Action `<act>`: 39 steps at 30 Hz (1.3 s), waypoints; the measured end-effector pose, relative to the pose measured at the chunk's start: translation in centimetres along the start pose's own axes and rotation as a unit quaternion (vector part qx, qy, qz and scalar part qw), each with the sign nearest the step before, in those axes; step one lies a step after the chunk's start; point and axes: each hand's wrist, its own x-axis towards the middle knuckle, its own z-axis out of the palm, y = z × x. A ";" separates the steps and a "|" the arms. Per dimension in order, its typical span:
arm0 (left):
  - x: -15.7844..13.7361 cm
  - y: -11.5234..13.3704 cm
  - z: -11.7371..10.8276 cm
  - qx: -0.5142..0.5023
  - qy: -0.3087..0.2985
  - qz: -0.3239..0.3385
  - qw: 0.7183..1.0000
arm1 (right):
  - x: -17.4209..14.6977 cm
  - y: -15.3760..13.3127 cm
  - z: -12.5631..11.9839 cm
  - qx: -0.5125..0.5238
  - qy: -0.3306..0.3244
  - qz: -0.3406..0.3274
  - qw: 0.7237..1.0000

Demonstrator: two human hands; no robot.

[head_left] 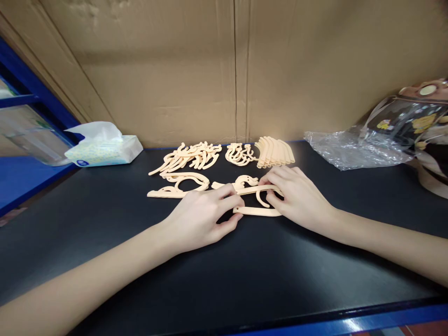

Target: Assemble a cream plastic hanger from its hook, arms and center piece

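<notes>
On the black tabletop (pixel 224 275), my left hand (pixel 201 217) pinches the left end of a beige plastic folding hanger (pixel 258 211), by a small hole. My right hand (pixel 301 198) has its fingers closed round the right side of the same hanger; its hook curves down between the two arms. My fingers cover parts of both arms. Just beyond lies another beige hanger piece (pixel 247 179) with a curved head, partly hidden by my left hand. More folded hangers (pixel 191 179) rest to the left of it.
Behind them are a heap of loose hanger arms (pixel 191 156), a small pile of hooks (pixel 240 154) and a neat row of arms (pixel 275 151). A tissue pack (pixel 108 144) stands at left, crumpled clear plastic (pixel 360 149) and a transparent bag (pixel 406 116) at right. Cardboard (pixel 168 70) backs the table.
</notes>
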 end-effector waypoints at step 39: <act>0.6 -2.7 0.0 0.159 0.065 -0.016 0.985 | -1.5 -2.2 -2.1 -0.068 0.073 -0.291 0.951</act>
